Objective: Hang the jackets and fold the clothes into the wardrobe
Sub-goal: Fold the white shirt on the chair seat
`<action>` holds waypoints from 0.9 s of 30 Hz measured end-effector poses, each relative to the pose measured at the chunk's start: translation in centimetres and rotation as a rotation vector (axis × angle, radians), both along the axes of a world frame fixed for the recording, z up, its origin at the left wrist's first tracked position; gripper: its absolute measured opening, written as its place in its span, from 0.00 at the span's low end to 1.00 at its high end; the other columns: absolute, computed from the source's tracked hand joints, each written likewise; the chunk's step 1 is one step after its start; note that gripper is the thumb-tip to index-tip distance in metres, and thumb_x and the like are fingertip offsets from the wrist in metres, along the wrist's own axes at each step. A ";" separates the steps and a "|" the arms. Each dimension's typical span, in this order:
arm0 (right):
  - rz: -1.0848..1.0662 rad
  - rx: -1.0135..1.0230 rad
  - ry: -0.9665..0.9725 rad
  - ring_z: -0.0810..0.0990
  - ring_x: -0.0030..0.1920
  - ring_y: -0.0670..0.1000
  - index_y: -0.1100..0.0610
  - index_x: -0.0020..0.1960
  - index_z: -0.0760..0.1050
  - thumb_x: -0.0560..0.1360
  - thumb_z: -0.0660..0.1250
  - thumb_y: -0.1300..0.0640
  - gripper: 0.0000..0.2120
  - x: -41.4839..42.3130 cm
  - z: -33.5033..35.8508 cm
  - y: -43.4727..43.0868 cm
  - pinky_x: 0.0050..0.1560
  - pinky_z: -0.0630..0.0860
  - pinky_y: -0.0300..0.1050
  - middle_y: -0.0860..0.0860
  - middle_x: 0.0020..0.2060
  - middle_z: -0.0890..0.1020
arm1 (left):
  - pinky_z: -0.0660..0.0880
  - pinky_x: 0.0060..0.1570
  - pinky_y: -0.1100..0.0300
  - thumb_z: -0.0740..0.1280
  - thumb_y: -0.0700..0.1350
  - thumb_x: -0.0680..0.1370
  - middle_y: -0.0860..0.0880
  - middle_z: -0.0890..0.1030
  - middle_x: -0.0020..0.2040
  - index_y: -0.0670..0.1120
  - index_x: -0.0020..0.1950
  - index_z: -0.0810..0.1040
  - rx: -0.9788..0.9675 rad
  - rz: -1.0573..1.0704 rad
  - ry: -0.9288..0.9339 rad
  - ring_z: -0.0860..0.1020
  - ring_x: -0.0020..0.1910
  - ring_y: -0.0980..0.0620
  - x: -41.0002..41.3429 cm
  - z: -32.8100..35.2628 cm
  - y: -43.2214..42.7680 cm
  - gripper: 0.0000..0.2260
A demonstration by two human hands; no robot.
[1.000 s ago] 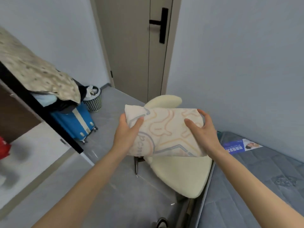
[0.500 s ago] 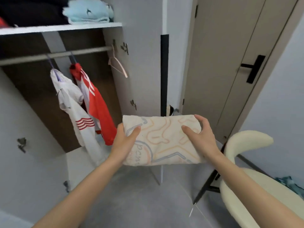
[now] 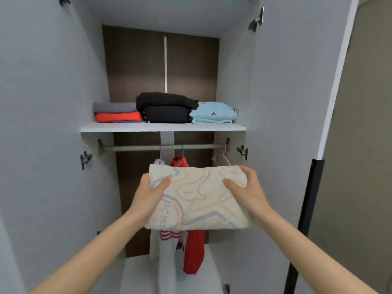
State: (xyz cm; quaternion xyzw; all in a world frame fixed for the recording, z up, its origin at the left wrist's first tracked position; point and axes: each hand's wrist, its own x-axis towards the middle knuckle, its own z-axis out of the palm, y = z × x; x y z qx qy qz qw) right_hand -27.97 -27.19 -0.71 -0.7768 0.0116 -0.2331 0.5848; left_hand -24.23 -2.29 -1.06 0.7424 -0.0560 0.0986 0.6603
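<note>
The tall pale-grey wardrobe [image 3: 53, 102] stands open, with a dark brown back panel inside. A white shelf [image 3: 163, 127] crosses it, and just under the shelf runs a grey metal hanging rail [image 3: 137, 147].

In front of the rail and below the shelf, held in the air, is the folded cream garment with pastel orange, yellow and blue line drawings [image 3: 199, 200]. Behind and below it two jackets hang from the rail side by side: a white jacket with red stripes [image 3: 167, 262] on the left and a plain red jacket [image 3: 194, 251] on the right.

On the shelf a stack of folded black clothes [image 3: 165, 108] sits in the middle. A folded light-blue garment with small dark motifs [image 3: 214, 114] touches it on the right. On the left a folded grey piece [image 3: 114, 107] lies on a folded bright red piece [image 3: 118, 117].

The left hand [image 3: 148, 196] grips the cream garment's left end, thumb on top. The right hand [image 3: 250, 194] grips its right end the same way, fingers curled round the far edge. A pale empty hanger [image 3: 224, 158] hangs at the rail's right end.

Blue lettering runs sideways on the cream garment beside the left hand; it looks like "pcn", but cannot be read for certain.
</note>
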 end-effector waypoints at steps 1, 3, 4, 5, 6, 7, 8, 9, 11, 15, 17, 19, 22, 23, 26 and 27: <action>0.015 -0.004 -0.018 0.74 0.49 0.38 0.43 0.66 0.62 0.72 0.71 0.48 0.27 1.6 1.1 0.3 0.47 0.73 0.38 0.34 0.50 0.71 | 0.76 0.33 0.65 0.69 0.52 0.76 0.51 0.78 0.52 0.48 0.62 0.68 0.002 0.029 -0.019 0.81 0.46 0.55 1.2 1.2 0.4 0.18; 0.038 -0.003 -0.046 0.73 0.48 0.37 0.42 0.66 0.62 0.72 0.71 0.47 0.28 5.0 3.5 0.7 0.46 0.70 0.39 0.33 0.49 0.70 | 0.77 0.38 0.60 0.68 0.53 0.76 0.50 0.79 0.53 0.48 0.63 0.70 0.006 0.054 -0.050 0.81 0.48 0.52 3.8 3.7 1.2 0.19; 0.050 0.000 -0.062 0.73 0.48 0.38 0.41 0.66 0.62 0.71 0.71 0.47 0.28 6.7 4.7 0.9 0.45 0.70 0.39 0.33 0.48 0.71 | 0.77 0.40 0.59 0.68 0.53 0.76 0.49 0.80 0.53 0.48 0.63 0.71 0.002 0.071 -0.064 0.81 0.48 0.51 5.1 5.1 1.5 0.19; 0.067 -0.002 -0.084 0.73 0.48 0.38 0.41 0.66 0.61 0.71 0.71 0.46 0.28 8.5 6.0 1.1 0.44 0.70 0.38 0.34 0.48 0.71 | 0.76 0.39 0.59 0.68 0.54 0.76 0.49 0.80 0.53 0.48 0.62 0.71 -0.011 0.093 -0.083 0.81 0.48 0.51 6.4 6.4 1.8 0.18; 0.083 -0.004 -0.099 0.72 0.48 0.38 0.41 0.65 0.61 0.71 0.71 0.46 0.28 10.3 7.4 1.4 0.43 0.69 0.38 0.35 0.49 0.71 | 0.75 0.37 0.60 0.68 0.54 0.76 0.50 0.80 0.52 0.49 0.60 0.70 -0.026 0.120 -0.098 0.81 0.47 0.52 7.6 7.7 2.0 0.17; 0.096 -0.007 -0.107 0.72 0.48 0.39 0.41 0.65 0.61 0.72 0.71 0.46 0.27 12.0 8.9 1.7 0.43 0.69 0.38 0.37 0.50 0.71 | 0.73 0.35 0.62 0.68 0.54 0.76 0.51 0.79 0.50 0.50 0.59 0.70 -0.035 0.148 -0.115 0.80 0.46 0.54 8.9 9.1 2.3 0.15; 0.108 -0.012 -0.114 0.72 0.49 0.40 0.41 0.65 0.60 0.72 0.70 0.46 0.27 13.7 10.3 2.2 0.45 0.70 0.39 0.39 0.52 0.70 | 0.72 0.33 0.63 0.68 0.54 0.76 0.53 0.78 0.49 0.52 0.57 0.69 -0.029 0.174 -0.131 0.79 0.44 0.55 10.0 10.6 2.5 0.14; 0.119 -0.019 -0.119 0.72 0.50 0.43 0.41 0.66 0.60 0.73 0.69 0.45 0.27 15.3 11.7 2.6 0.46 0.70 0.40 0.41 0.54 0.69 | 0.70 0.32 0.64 0.67 0.54 0.76 0.54 0.77 0.48 0.53 0.56 0.68 -0.013 0.196 -0.144 0.78 0.43 0.56 11.1 12.0 2.8 0.13; 0.144 -0.044 -0.137 0.71 0.51 0.44 0.43 0.68 0.59 0.74 0.68 0.45 0.27 18.3 14.4 3.6 0.46 0.69 0.40 0.43 0.56 0.69 | 0.69 0.31 0.64 0.67 0.54 0.77 0.54 0.76 0.47 0.52 0.58 0.66 0.010 0.244 -0.172 0.77 0.42 0.56 13.1 15.0 3.5 0.15; 0.206 -0.044 -0.191 0.70 0.57 0.48 0.47 0.72 0.60 0.75 0.68 0.47 0.29 23.5 18.8 5.1 0.57 0.69 0.44 0.45 0.59 0.70 | 0.74 0.37 0.59 0.68 0.53 0.76 0.49 0.80 0.50 0.47 0.59 0.71 0.018 0.272 -0.228 0.80 0.46 0.51 16.8 19.6 5.6 0.16; 0.230 -0.048 -0.196 0.71 0.57 0.49 0.47 0.71 0.61 0.75 0.68 0.47 0.28 25.9 20.6 5.8 0.55 0.69 0.45 0.45 0.58 0.71 | 0.78 0.45 0.54 0.68 0.53 0.76 0.46 0.81 0.54 0.45 0.62 0.73 0.028 0.251 -0.237 0.81 0.50 0.47 18.9 21.2 6.6 0.18; 0.242 -0.064 -0.206 0.71 0.55 0.49 0.47 0.71 0.62 0.75 0.67 0.47 0.27 28.3 22.2 6.6 0.51 0.69 0.44 0.45 0.57 0.71 | 0.78 0.52 0.49 0.68 0.53 0.77 0.44 0.80 0.57 0.44 0.64 0.72 0.009 0.232 -0.228 0.81 0.52 0.45 21.2 22.6 7.6 0.20; 0.228 -0.087 -0.214 0.71 0.56 0.49 0.48 0.72 0.62 0.74 0.68 0.46 0.29 32.3 24.2 7.7 0.53 0.69 0.44 0.47 0.63 0.72 | 0.78 0.54 0.48 0.68 0.52 0.77 0.44 0.80 0.57 0.43 0.65 0.72 0.004 0.234 -0.240 0.81 0.53 0.44 25.3 24.4 8.8 0.21; 0.221 -0.089 -0.214 0.71 0.57 0.49 0.49 0.73 0.62 0.74 0.69 0.46 0.30 33.6 24.8 8.0 0.54 0.69 0.45 0.48 0.65 0.72 | 0.78 0.53 0.50 0.68 0.52 0.76 0.44 0.80 0.57 0.43 0.64 0.73 0.011 0.237 -0.252 0.81 0.52 0.45 26.8 24.9 9.2 0.20; 0.199 -0.107 -0.224 0.72 0.61 0.52 0.49 0.73 0.62 0.73 0.70 0.45 0.32 37.7 26.5 8.9 0.60 0.71 0.47 0.49 0.68 0.71 | 0.77 0.48 0.54 0.68 0.52 0.76 0.44 0.80 0.56 0.43 0.63 0.74 0.026 0.259 -0.285 0.81 0.51 0.46 31.7 26.7 10.2 0.19; 0.187 -0.118 -0.229 0.72 0.63 0.53 0.49 0.74 0.62 0.73 0.70 0.45 0.33 39.1 27.1 9.1 0.63 0.71 0.49 0.50 0.69 0.70 | 0.77 0.47 0.55 0.68 0.52 0.76 0.44 0.80 0.56 0.43 0.62 0.75 0.042 0.268 -0.297 0.80 0.51 0.47 33.5 27.3 10.5 0.19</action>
